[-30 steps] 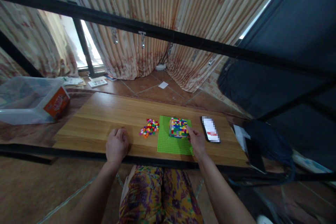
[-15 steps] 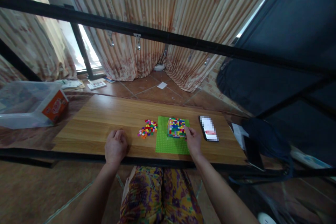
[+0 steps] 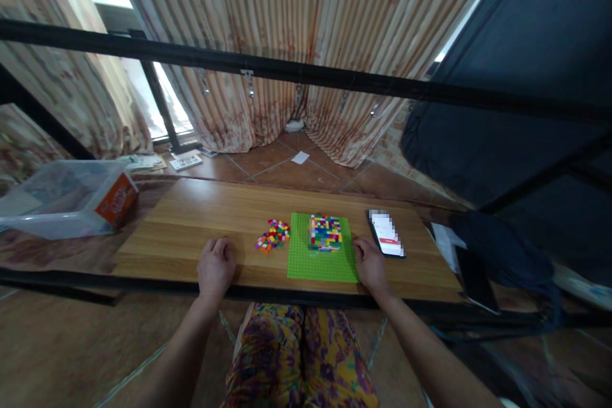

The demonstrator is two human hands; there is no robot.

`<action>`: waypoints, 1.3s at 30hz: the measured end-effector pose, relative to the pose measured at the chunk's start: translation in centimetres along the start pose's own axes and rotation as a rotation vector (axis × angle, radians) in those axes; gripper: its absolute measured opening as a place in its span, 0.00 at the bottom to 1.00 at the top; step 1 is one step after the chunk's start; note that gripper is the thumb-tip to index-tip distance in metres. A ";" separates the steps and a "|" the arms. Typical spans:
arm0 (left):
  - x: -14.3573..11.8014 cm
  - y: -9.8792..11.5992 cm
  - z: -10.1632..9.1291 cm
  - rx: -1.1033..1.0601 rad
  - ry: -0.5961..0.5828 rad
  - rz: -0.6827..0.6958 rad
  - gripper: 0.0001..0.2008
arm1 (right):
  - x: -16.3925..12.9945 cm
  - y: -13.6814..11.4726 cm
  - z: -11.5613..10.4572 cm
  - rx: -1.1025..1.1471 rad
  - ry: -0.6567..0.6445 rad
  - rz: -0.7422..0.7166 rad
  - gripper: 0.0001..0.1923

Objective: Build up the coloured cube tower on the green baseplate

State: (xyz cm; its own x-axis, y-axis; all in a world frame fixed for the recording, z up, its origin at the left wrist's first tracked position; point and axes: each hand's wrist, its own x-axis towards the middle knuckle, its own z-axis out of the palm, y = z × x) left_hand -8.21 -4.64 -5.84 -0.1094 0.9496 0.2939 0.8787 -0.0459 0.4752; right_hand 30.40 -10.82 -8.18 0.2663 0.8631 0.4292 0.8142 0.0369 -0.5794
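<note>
Hands rest at the near edge of a wood-grain desk (image 3: 201, 210), one on either side of a bright green studded baseplate (image 3: 306, 268). Left hand (image 3: 217, 268) lies curled in a loose fist, apart from the small heap of loose toy bricks (image 3: 273, 236) just off the plate. Right hand (image 3: 370, 264) sits bent at the plate's right edge, clear of the multicolored brick block (image 3: 326, 233) that stands on the plate's far half.

Work looks well advanced — many bricks appear joined in the boxy block, though the loose ones have yet to be added, if they belong to it at all. Bare studs show in front of the block and to its left.

Right fingertips are tucked out of sight, so whether they pinch a brick cannot be told; the left palm is hidden too. Single bricks blur together, and the block's far side and inside — hollow or solid — are unclear. Pixelation masks most of the smartphone (image 3: 386, 234) screen; the clear plastic bin (image 3: 71, 194) runs out of frame, its contents indistinct.
</note>
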 end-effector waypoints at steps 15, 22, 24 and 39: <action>-2.2 4.1 0.9 -0.205 -0.129 0.113 0.11 | -0.3 0.5 0.1 -0.077 -0.004 -0.032 0.13; -1.7 4.8 1.8 -0.118 -0.102 0.078 0.09 | -0.2 0.5 0.0 -0.096 -0.008 -0.052 0.13; -1.8 4.8 1.9 -0.135 -0.098 0.070 0.09 | -0.2 0.5 0.0 -0.092 -0.003 -0.053 0.13; -3.6 10.0 1.7 -0.687 -0.170 0.056 0.07 | -0.2 -0.1 0.1 -0.087 -0.024 -0.023 0.13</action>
State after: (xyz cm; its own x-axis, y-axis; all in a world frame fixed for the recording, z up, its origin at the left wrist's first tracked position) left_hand 1.82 -8.02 -3.58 0.0506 0.9726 0.2268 0.3826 -0.2287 0.8952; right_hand 30.20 -10.91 -8.29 0.2348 0.8746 0.4243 0.8623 0.0140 -0.5062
